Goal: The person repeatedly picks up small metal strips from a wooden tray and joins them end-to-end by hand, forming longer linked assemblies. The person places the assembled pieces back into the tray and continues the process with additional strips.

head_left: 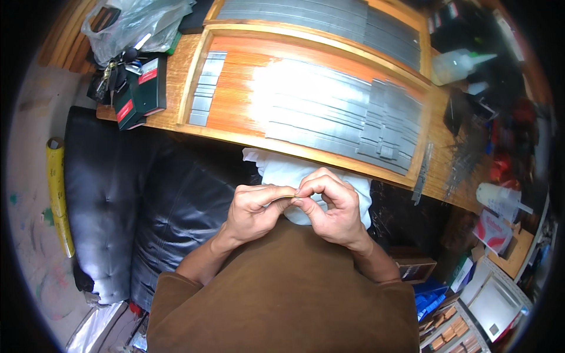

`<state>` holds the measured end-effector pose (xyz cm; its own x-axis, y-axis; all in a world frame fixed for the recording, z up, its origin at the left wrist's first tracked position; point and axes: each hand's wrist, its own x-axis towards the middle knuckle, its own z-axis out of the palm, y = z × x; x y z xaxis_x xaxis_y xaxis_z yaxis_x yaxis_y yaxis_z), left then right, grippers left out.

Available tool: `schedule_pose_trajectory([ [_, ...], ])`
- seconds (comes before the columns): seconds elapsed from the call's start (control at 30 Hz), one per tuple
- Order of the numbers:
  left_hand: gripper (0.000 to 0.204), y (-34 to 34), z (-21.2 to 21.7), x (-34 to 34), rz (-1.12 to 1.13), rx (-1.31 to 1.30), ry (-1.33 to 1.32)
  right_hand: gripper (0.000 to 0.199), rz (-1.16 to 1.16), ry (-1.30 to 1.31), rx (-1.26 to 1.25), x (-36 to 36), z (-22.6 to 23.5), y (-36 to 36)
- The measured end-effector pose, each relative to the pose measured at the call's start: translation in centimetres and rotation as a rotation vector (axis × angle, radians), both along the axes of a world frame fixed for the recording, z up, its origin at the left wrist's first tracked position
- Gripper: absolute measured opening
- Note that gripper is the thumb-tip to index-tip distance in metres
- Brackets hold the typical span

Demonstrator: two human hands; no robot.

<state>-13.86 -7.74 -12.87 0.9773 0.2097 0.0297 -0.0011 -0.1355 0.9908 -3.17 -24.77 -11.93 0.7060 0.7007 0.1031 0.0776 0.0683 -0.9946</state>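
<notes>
In front of my chest, my left hand point(253, 213) and my right hand point(334, 209) meet with their fingertips in a pinch. A thin, pale edge shows along the left fingers, but it is too small and too covered to name. Beneath both hands lies a light blue-white cloth point(276, 172) over my lap. Just beyond is a wooden-framed tray point(235, 139) with an orange bottom. Flat grey strips point(318, 117) lie side by side in it, and a short column of grey pieces point(206, 88) lines its left end.
A second frame of grey strips point(318, 15) stands behind. Dark green boxes point(152, 88), keys and a plastic bag point(138, 29) sit at the table's left. Squeeze bottles point(456, 66) stand right. A black padded seat point(100, 194) and a yellow tube point(57, 194) are left.
</notes>
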Motion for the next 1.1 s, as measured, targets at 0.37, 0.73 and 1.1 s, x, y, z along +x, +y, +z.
schedule_pose_trajectory([
  [0.37,0.013,-0.8,-0.2,1.1,0.056,-0.120,0.068,0.006,-0.506,0.046,-0.159,8.7,9.2,-12.7],
  [0.73,0.010,-1.7,0.5,1.4,-0.015,-0.103,0.133,0.018,-0.578,0.082,-0.666,17.0,2.8,-17.4],
  [1.1,0.015,-2.7,1.2,2.7,-0.105,-0.166,0.166,0.017,-0.285,-0.333,-0.405,5.3,7.0,-11.2],
])
